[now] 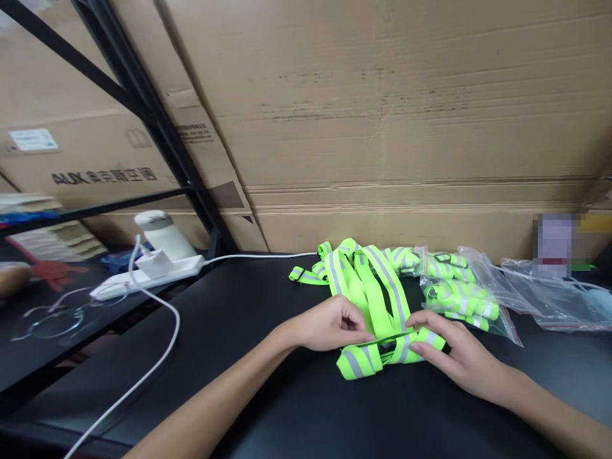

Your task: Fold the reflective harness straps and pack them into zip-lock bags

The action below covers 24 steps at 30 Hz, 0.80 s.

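A neon-yellow reflective strap harness [368, 280] with silver stripes lies on the black table, its near end folded into a flat bundle. My left hand [337, 324] is closed, fingers curled and thumb pinching the strap at the left of the fold. From the right, my right hand [454, 354] grips the bundle's right end between thumb and fingers. A dark buckle piece shows partly between the folded layers. Loose straps run from the bundle toward the cardboard. Just beyond my right hand lie clear bags [466, 299] holding more rolled straps.
Cardboard [382, 127] stands behind the black table [229, 357]. A white power strip [148, 277] with a cable, a white bottle [165, 233] and glasses [55, 322] are at left, by a black metal frame [162, 140]. Flat plastic bags [559, 306] lie at right. Someone's hand [12, 277] shows far left.
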{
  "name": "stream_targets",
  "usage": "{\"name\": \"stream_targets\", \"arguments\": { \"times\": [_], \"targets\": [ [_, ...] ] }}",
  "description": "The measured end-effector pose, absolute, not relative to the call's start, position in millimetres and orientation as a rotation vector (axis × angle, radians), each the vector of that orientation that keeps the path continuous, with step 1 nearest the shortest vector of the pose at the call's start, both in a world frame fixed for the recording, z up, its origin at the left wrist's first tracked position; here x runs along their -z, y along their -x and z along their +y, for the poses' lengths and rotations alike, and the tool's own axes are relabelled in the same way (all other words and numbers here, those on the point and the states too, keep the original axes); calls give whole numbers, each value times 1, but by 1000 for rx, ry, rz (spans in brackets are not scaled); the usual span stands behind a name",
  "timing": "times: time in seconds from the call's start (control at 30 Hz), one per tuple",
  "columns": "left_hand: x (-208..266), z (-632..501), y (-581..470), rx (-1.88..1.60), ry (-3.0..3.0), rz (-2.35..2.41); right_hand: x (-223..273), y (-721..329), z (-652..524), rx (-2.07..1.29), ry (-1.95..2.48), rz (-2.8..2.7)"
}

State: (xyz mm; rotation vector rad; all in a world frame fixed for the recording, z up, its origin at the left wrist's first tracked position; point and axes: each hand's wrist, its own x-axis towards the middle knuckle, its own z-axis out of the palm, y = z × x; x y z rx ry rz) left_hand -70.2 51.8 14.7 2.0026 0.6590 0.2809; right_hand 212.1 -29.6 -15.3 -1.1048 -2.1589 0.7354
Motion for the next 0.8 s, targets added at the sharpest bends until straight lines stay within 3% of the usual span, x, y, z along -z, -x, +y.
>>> {"name": "stream_targets", "arguments": {
  "times": [0.5, 0.8],
  "targets": [
    [-28, 46, 71, -208, -1944, 500, 21, -206, -28, -756, 1025, -2006],
    [-37, 44, 71, -100, -1951, 527, 23, -206, -27, -781, 1202, -1921]
  ]
}}
